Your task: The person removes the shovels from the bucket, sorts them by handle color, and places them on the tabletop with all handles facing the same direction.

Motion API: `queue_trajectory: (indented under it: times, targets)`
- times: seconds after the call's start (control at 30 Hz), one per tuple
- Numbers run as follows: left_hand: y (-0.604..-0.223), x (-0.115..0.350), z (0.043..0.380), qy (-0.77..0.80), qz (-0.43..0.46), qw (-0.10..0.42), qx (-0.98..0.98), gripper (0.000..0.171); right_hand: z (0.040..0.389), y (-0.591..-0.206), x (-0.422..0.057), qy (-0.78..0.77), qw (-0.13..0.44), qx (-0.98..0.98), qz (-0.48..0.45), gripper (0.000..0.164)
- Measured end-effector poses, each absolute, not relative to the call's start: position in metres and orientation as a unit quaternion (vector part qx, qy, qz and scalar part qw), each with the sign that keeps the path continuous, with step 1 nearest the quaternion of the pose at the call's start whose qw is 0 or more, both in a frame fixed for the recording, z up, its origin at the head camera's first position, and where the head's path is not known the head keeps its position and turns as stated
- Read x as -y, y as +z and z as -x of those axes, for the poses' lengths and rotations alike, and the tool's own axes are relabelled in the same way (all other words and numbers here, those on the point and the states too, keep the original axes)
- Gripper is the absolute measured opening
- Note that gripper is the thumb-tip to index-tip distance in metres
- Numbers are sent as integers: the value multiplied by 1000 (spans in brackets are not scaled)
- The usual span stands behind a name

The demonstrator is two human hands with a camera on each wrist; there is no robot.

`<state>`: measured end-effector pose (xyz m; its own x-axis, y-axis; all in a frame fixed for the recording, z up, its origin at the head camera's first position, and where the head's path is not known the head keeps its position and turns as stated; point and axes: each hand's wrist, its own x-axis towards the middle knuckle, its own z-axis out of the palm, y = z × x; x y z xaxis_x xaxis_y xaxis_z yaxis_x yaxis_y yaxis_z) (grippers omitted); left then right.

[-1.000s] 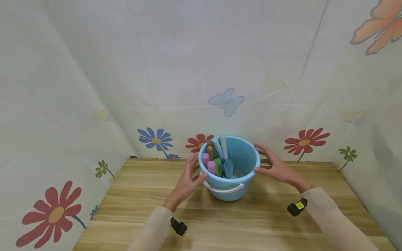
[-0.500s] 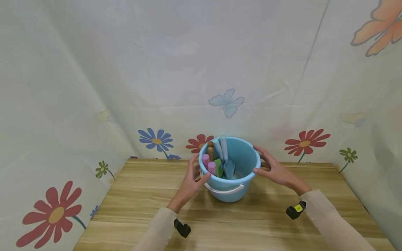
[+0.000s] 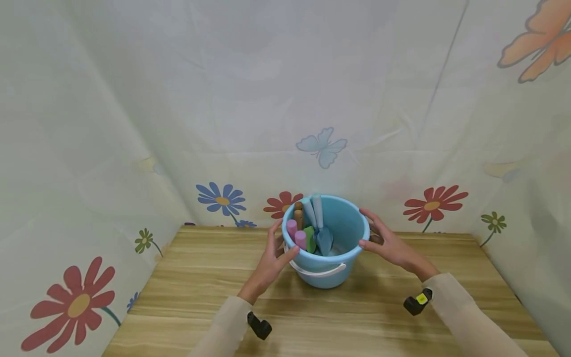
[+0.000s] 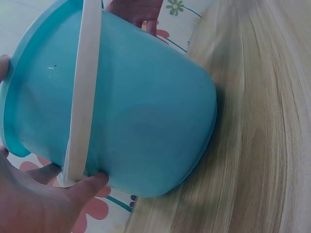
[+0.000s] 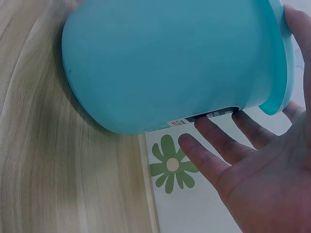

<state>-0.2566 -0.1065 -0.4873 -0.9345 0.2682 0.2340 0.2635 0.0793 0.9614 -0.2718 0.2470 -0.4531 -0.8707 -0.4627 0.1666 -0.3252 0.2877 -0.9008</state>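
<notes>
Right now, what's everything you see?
Bucket: one, blue, on table
Carry handle: one, white, on bucket
Tool handles: two pink, two brown, two pale blue, in bucket
Scoop blade: one visible, blue, inside
Unclear piece: one, green, inside
Label: one, dark, on bucket
Table: one, brown, underneath
Backdrop: one, whitish, behind
Flowers: several, red, blue, green, backdrop
Butterflies: two clear, blue, orange, backdrop
Wrist cameras: two, black, near hands
Sleeves: two, beige, behind hands
Hands: two, touching bucket

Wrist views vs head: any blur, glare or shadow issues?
Head: flat light, no strong glare, soft shadows on the wood-grain tabletop around the light-blue bucket. Left wrist: slightly hazy, darker shadow beside the bucket's base. Right wrist: tabletop grain bows, likely lens distortion; print on the label too soft to read.
</notes>
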Motion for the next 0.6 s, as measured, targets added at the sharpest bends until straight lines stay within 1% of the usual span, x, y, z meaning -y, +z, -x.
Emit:
queue_trajectory:
  times: [0.3, 0.6]
  targets:
    - [-492, 105, 260, 656, -190, -2, -730, 79, 272, -457, -250, -559, 75, -792, 236, 83]
    - [-488, 105, 258, 660, -182, 0, -729, 81, 272, -457, -247, -581, 87, -777, 226, 84]
